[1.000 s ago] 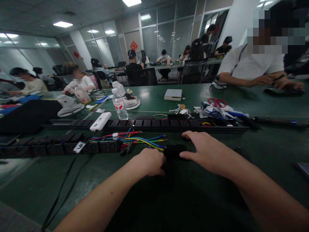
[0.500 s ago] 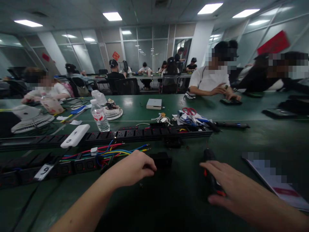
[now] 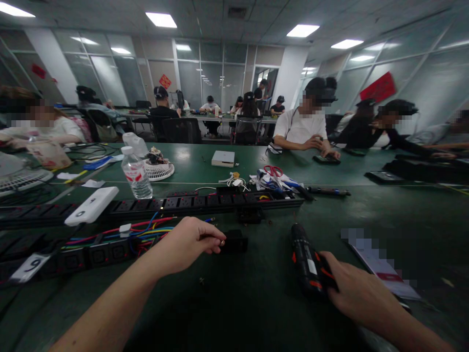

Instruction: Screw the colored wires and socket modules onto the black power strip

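Observation:
My left hand [image 3: 194, 239] pinches a small copper-coloured piece [image 3: 222, 243], perhaps a screw, between thumb and fingertips. Just right of those fingertips lies a small black box-shaped part [image 3: 236, 242]. My right hand [image 3: 342, 281] is wrapped round the handle of a black and orange electric screwdriver [image 3: 306, 259], whose thin bit points away from me. Coloured wires [image 3: 146, 229] run out beside my left wrist, above a black socket strip [image 3: 97, 254]. Small metal bits [image 3: 201, 281] lie on the green table below my left hand.
Behind is a longer socket strip [image 3: 205, 201], with a white power bank [image 3: 91, 205], water bottle [image 3: 136, 173] and red scissors [image 3: 273, 170] near it. A phone-like device [image 3: 381, 269] lies at right. Several people sit across the table and beyond.
My right hand has closed round the screwdriver's handle, where before it hovered open over it. My left fingertips now show a small piece between them. The view has shifted right.

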`<action>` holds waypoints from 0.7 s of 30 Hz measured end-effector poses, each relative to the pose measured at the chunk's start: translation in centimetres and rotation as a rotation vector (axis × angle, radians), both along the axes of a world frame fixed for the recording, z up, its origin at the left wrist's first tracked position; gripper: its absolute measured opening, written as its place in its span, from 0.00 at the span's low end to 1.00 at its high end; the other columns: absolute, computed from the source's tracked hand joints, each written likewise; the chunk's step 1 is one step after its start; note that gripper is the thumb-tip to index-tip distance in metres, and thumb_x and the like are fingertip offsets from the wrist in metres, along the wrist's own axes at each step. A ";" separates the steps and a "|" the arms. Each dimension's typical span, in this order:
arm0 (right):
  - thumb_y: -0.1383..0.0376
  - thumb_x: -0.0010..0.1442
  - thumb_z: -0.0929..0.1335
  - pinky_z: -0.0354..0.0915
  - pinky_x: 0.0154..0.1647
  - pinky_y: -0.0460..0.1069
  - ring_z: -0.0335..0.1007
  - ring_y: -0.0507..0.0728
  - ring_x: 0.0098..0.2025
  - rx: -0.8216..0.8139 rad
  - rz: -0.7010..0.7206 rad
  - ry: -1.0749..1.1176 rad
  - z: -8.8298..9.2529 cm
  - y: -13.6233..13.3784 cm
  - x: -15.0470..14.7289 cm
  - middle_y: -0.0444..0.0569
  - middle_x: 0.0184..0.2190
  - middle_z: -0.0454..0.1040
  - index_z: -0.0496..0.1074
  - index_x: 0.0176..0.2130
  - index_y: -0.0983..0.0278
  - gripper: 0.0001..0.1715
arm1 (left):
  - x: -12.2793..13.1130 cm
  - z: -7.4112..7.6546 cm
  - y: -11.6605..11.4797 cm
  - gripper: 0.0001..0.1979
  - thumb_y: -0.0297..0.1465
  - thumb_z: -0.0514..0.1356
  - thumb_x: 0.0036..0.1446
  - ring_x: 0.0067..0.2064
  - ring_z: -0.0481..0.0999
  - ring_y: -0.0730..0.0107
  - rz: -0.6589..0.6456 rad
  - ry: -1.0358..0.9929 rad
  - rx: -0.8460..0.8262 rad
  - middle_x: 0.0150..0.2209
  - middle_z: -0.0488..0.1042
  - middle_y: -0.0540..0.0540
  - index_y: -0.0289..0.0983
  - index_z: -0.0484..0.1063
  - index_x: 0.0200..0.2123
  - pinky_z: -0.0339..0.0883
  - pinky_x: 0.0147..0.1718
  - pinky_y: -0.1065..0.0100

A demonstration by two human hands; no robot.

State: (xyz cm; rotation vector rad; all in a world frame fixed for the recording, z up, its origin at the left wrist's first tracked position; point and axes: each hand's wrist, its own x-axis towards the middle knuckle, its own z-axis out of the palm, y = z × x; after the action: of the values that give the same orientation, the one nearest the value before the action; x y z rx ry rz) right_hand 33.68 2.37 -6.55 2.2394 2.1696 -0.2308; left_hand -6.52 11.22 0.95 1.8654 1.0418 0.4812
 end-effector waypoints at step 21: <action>0.40 0.54 0.68 0.67 0.37 0.56 0.71 0.64 0.35 0.220 -0.123 1.182 4.6 -0.4 -8.1 0.53 0.33 0.75 0.74 0.47 0.60 0.33 | -1.2 1.7 0.3 0.12 0.33 0.57 0.59 0.36 0.79 0.70 0.300 -0.179 0.221 0.37 0.80 0.46 0.36 0.77 0.43 0.72 0.37 0.68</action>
State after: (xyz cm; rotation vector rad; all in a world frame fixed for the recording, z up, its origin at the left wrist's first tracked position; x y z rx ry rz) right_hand 25.61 1.93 -2.00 2.7122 2.4929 -1.7837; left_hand -7.73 11.50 2.63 1.8209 1.1896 0.9553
